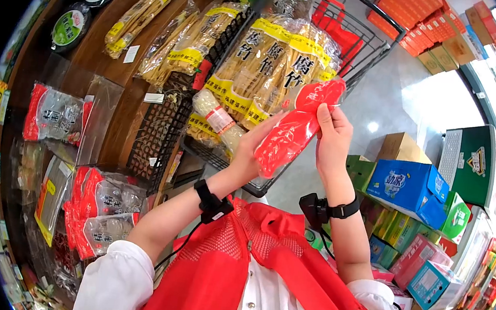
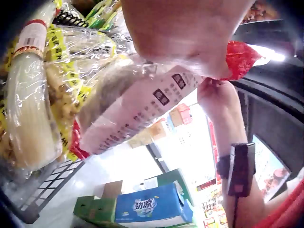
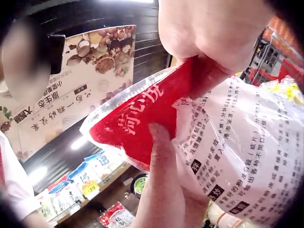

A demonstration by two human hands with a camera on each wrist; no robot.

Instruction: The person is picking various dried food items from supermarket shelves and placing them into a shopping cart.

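Observation:
Both hands hold a red, white and clear plastic food bag (image 1: 290, 132) in front of the chest. My left hand (image 1: 253, 146) grips its lower left end in the head view. Higher up, my right hand (image 1: 334, 137) pinches the bag, thumb on its red face. The right wrist view shows the left thumb (image 3: 160, 142) lying on the red end; printed text covers the white back (image 2: 142, 111), beside a clear part with greyish contents. Just beyond the hands, a white noodle bundle (image 1: 218, 118) with a red label rests on bags of dried bean curd sticks (image 1: 270, 66).
The bean curd bags fill a black wire shopping cart (image 1: 389, 15). At left are wooden shelves (image 1: 101, 71) with more packets, among them several red-and-clear bags (image 1: 103, 215). On the right stand stacked cartons, including a blue box (image 1: 406, 188). Grey floor (image 1: 383, 100) lies between.

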